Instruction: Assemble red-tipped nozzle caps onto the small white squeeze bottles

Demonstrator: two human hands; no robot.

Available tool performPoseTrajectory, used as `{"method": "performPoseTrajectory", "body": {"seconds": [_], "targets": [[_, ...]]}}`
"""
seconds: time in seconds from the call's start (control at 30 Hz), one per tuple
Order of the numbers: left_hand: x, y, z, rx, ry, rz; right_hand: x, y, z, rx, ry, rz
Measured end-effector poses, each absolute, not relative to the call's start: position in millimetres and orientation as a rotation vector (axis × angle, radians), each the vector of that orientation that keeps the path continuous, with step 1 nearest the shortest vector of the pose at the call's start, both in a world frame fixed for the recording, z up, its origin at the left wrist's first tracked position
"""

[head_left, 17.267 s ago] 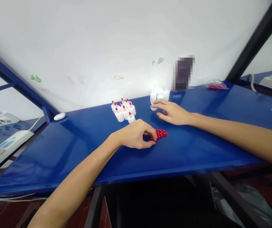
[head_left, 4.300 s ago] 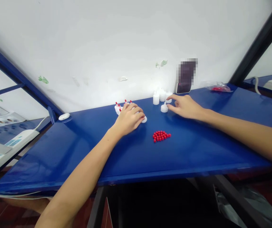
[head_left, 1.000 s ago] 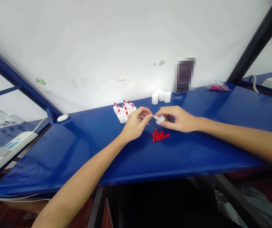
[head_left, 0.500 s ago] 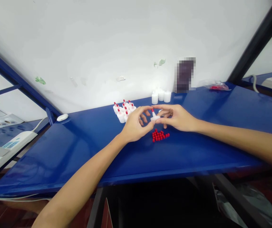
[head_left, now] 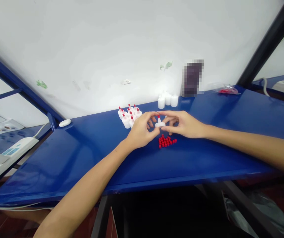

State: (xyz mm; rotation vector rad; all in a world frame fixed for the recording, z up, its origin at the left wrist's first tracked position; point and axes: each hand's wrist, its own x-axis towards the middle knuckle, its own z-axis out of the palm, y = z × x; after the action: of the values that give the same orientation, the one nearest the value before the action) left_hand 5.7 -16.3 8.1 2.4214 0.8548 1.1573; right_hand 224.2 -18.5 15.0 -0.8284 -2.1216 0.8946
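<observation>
My left hand (head_left: 143,129) and my right hand (head_left: 184,124) meet over the blue table, fingertips curled around a white nozzle cap (head_left: 160,124) with a red tip (head_left: 159,116). Both thumbs press near its white base, and the index fingers touch at the red tip. A small white bit shows behind my right fingers; what it belongs to is hidden. Just below the hands lies a cluster of small red tips (head_left: 166,142). Several white nozzle caps with red tips (head_left: 126,122) stand upright, left of and behind my left hand.
Several white pieces (head_left: 161,102) stand by the wall at the back of the blue table (head_left: 87,155). A clear bag with red pieces (head_left: 227,90) lies at the back right. At the left are a white earbud case (head_left: 65,123) and a white power strip (head_left: 15,150).
My right index finger has moved from behind the nozzle cap onto the top of its red tip. The cap has shifted slightly left and stands more level.
</observation>
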Motion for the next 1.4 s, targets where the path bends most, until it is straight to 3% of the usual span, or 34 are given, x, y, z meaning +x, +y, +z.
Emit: {"method": "performPoseTrajectory", "body": {"seconds": [0.17,0.4,0.73,1.13,1.4], "targets": [[8.4,-17.8,7.9,2.640,0.859,1.200,222.4,-19.1,13.0,-0.875,-2.283,0.325],[12.7,-20.8,10.8,2.618,0.864,1.223,218.1,-21.9,16.5,-0.919,-2.351,-0.070],[10.5,-23.6,27.4,2.389,0.716,1.147,222.8,-19.1,24.2,-0.719,-2.387,-0.148],[1.9,-20.6,30.5,2.528,0.789,1.139,231.0,-13.3,18.1,-0.738,-2.364,0.061],[1.9,-20.2,37.5,2.205,0.686,1.238,223.1,-18.8,19.1,-0.689,-2.224,0.022]]}}
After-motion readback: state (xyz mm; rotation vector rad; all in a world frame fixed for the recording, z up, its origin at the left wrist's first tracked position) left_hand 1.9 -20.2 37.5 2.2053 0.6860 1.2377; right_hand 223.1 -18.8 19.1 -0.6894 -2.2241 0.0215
